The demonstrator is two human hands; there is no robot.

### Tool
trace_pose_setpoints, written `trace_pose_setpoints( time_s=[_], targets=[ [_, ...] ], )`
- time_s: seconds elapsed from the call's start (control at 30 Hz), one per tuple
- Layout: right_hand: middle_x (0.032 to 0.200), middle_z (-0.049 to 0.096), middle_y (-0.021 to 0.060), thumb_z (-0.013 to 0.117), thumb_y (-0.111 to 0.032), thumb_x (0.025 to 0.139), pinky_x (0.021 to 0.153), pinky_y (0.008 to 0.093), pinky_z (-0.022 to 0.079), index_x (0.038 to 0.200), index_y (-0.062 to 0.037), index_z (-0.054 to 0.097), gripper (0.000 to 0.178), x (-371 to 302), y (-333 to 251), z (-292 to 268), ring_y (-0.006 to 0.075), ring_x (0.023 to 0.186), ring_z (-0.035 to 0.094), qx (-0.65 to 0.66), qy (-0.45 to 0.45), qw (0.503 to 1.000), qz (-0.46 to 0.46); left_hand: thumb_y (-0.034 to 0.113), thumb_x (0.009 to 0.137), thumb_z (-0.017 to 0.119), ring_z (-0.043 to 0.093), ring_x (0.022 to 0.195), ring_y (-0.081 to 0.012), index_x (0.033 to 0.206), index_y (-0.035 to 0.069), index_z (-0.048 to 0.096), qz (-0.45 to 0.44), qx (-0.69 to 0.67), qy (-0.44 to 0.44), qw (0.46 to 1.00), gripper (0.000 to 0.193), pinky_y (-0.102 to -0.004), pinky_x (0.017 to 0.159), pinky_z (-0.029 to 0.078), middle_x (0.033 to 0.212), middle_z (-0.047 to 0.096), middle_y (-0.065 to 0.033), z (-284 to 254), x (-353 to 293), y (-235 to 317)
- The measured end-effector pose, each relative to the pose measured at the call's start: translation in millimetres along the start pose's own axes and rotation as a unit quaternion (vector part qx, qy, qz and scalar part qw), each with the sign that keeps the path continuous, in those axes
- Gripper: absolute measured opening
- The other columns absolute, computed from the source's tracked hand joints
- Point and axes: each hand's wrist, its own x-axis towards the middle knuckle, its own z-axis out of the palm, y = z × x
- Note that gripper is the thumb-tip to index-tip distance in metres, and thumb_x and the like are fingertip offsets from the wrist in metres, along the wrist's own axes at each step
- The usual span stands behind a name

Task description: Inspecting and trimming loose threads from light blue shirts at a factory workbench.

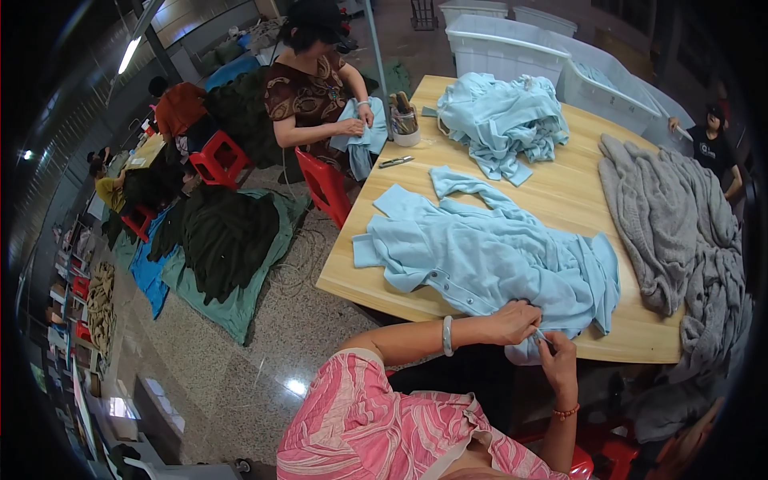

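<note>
A light blue buttoned knit cardigan (488, 248) lies spread across the near part of the wooden table, its lower edge hanging over the front. At that edge my left hand (516, 322) is closed on the fabric, fingers bent. My right hand (558, 358) pinches the same bit of cloth just to the right and a little nearer me. The fingertips of both hands almost meet. Whether a small tool or thread is between them is too fine to make out. A few buttons show along the garment's placket, left of my hands.
Beyond the cardigan sits a heap of light blue garments (504, 120). Grey knitwear (664, 216) drapes over the table's right side. A tool holder (405, 124) and small snips (396, 162) are at the far left, near a seated co-worker (320, 96). White bins (508, 56) stand behind the table (588, 164).
</note>
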Motion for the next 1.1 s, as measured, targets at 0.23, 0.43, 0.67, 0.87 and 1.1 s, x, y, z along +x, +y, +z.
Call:
trace_pose_setpoints(
  time_s=[0.23, 0.43, 0.67, 0.87, 1.1],
  targets=[
    [0.061, 0.060, 0.0100, 0.070, -0.009, 0.077, 0.053, 0.0298, 0.044, 0.080, 0.0047, 0.066, 0.015, -30.6, 18.5, -25.1, 0.0151, 0.054, 0.056, -0.086, 0.002, 0.996, 0.008, 0.012, 0.081, 0.059, 0.051, 0.083, -0.0322, 0.085, 0.009, 0.053, 0.020, 0.053, 0.010, 0.998, 0.008, -0.0430, 0.072, 0.038, 0.082, 0.056, -0.0114, 6.4, -2.2, 3.0],
    [0.064, 0.061, 0.0069, 0.068, -0.001, 0.078, 0.046, 0.0249, 0.043, 0.085, 0.0051, 0.065, 0.009, -38.2, 10.4, -16.8, 0.0118, 0.049, 0.057, -0.041, 0.042, 0.998, 0.002, 0.012, 0.067, 0.068, 0.047, 0.101, -0.0285, 0.102, 0.006, 0.054, 0.180, 0.104, 0.089, 0.974, 0.038, -0.0416, 0.086, 0.033, 0.095, 0.057, -0.0093, 21.1, -4.4, 34.2],
    [0.068, 0.063, 0.0081, 0.067, 0.003, 0.078, 0.048, 0.0241, 0.045, 0.090, 0.0034, 0.066, 0.012, -40.1, -17.9, -10.8, 0.0098, 0.054, 0.059, 0.036, 0.084, 0.994, 0.051, 0.011, 0.067, 0.069, 0.050, 0.094, -0.0265, 0.087, 0.009, 0.061, 0.120, 0.082, -0.012, 0.989, 0.021, -0.0395, 0.080, 0.034, 0.087, 0.059, -0.0064, 33.1, -5.0, 29.8],
    [0.073, 0.058, 0.0129, 0.064, 0.005, 0.075, 0.053, 0.0295, 0.043, 0.083, 0.0028, 0.062, 0.008, -42.5, -25.5, -2.9, 0.0219, 0.059, 0.057, 0.018, 0.109, 0.993, -0.035, 0.011, 0.064, 0.064, 0.051, 0.089, -0.0256, 0.073, 0.010, 0.065, 0.124, 0.156, -0.034, 0.979, 0.009, -0.0375, 0.078, 0.034, 0.074, 0.060, -0.0055, 28.2, -4.2, 26.0],
    [0.074, 0.055, 0.0155, 0.062, 0.003, 0.075, 0.056, 0.0339, 0.044, 0.087, 0.0013, 0.058, 0.012, -35.7, -12.9, -9.4, 0.0280, 0.063, 0.057, 0.008, 0.084, 0.995, -0.045, 0.011, 0.070, 0.060, 0.057, 0.085, -0.0296, 0.080, 0.009, 0.066, 0.041, 0.114, -0.085, 0.989, 0.012, -0.0403, 0.077, 0.038, 0.079, 0.064, -0.0092, 16.1, 9.5, 31.8]
  ],
)
